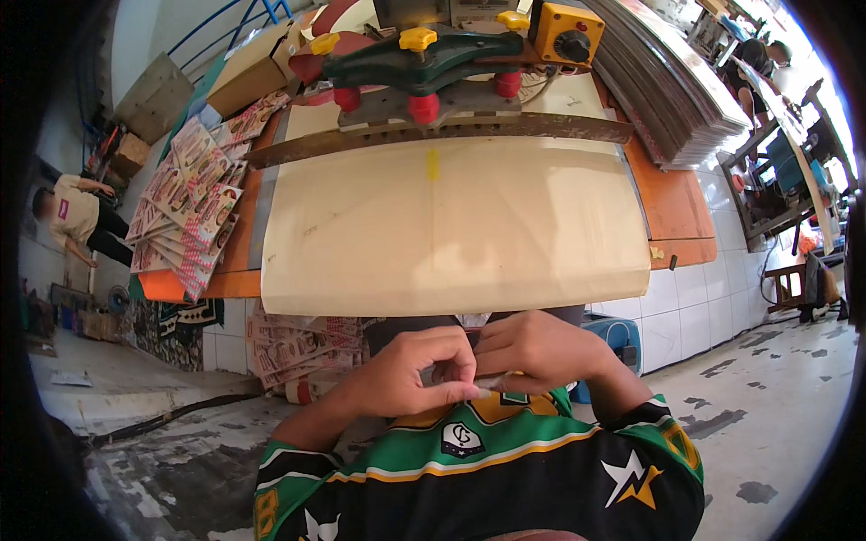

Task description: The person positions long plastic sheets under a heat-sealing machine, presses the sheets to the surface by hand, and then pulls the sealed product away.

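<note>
Close in front of my chest, just off the table's near edge, my left hand (424, 365) and my right hand (541, 347) meet. The left fingers are curled toward the thumb in a pinch. Beside them, the right hand is closed with its fingers bent inward. Something small and pale shows near the fingertips, too hidden to name. Just beyond the hands, a cream sheet (451, 234) covers the orange table (672, 212). Over its far side stands a press head (424, 68) with a dark green bracket, yellow knobs, red cylinders and a long metal bar.
Printed sheets (194, 194) lie fanned at the table's left, near a cardboard box (253, 68). A tall stack of boards (667, 77) stands at the right, beside a yellow control box (566, 36). More printed sheets (302, 347) lie under the table. A person (81, 216) stands far left.
</note>
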### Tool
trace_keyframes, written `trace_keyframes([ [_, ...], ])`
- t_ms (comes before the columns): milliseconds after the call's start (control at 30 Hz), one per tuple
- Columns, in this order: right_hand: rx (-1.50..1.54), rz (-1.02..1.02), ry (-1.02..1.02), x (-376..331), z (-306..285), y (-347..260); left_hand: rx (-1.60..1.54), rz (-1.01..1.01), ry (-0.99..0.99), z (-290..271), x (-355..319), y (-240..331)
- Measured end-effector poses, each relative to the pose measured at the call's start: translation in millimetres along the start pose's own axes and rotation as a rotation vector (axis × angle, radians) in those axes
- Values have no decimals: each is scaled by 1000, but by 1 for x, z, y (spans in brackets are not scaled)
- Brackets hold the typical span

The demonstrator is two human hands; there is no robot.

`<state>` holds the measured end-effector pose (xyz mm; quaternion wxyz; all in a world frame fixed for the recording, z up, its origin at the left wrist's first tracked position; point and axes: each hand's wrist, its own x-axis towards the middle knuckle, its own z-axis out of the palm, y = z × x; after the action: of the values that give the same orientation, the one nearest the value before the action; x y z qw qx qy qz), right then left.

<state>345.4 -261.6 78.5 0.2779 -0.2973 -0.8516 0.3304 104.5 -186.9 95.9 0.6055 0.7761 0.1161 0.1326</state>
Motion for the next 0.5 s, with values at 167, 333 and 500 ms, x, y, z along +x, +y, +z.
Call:
trace_keyframes([
  [167,-108,-8,-96,-5,19,1,-19,-100,-107,8,-6,-3],
  [333,-184,8,-194,-6,24,0,-18,-137,-140,12,-11,-6],
  [500,-205,-38,-185,-9,28,4,-9,-138,-159,13,-11,-7],
])
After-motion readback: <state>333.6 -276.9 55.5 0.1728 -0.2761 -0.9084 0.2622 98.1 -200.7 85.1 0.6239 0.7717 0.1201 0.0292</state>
